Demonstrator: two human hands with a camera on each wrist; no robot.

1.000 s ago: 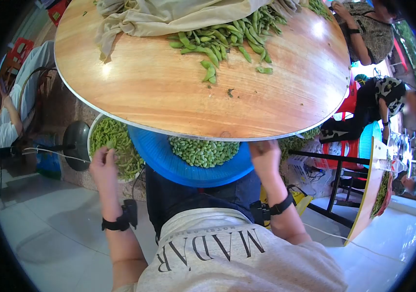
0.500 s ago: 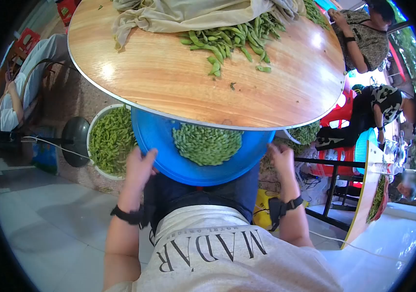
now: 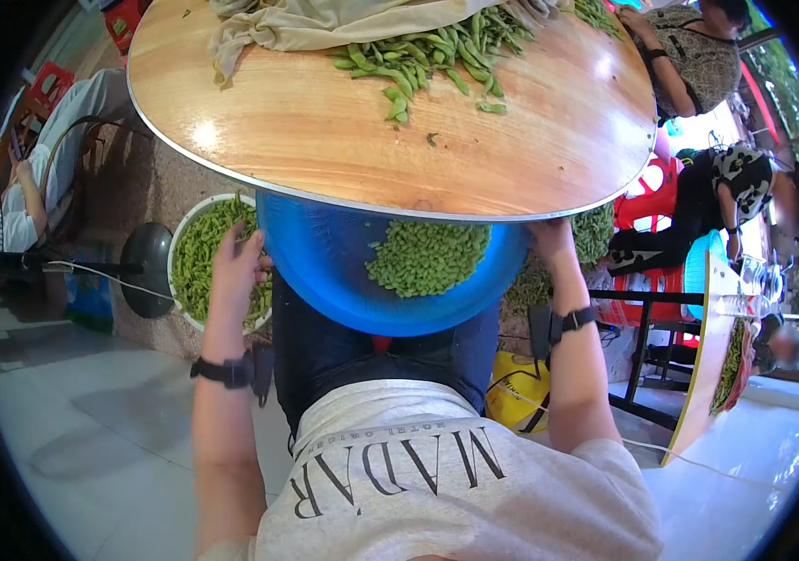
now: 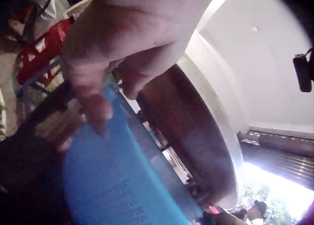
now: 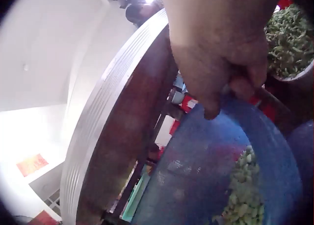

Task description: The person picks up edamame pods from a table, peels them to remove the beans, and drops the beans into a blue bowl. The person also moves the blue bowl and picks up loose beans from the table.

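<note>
A blue plastic basin (image 3: 390, 318) sits over the person's lap, partly under the round table's edge, with a heap of shelled green beans (image 3: 428, 257) inside. The right hand (image 3: 554, 241) grips the basin's right rim. In the right wrist view its fingers (image 5: 212, 109) lie over that rim. Just beside the left rim is the left hand (image 3: 236, 266), its thumb apart from the fingers. From the left wrist, its fingertips (image 4: 101, 118) overlap the blue wall. Left of the basin, a white tub (image 3: 175, 252) holds green pods (image 3: 199, 262).
The round wooden table (image 3: 371, 150) bears bean pods (image 3: 418, 56) and a beige cloth (image 3: 325, 33). Behind the right hand, more pods (image 3: 596, 234) fill another container. A yellow bag (image 3: 518, 385) and a black-framed table (image 3: 708, 365) stand at right. Other people sit around.
The left hand comes from the left, reaches the basin's rim, then moves away forward and left. The right hand stays near the right rim. The bean heap has shifted right and forward with the basin.
</note>
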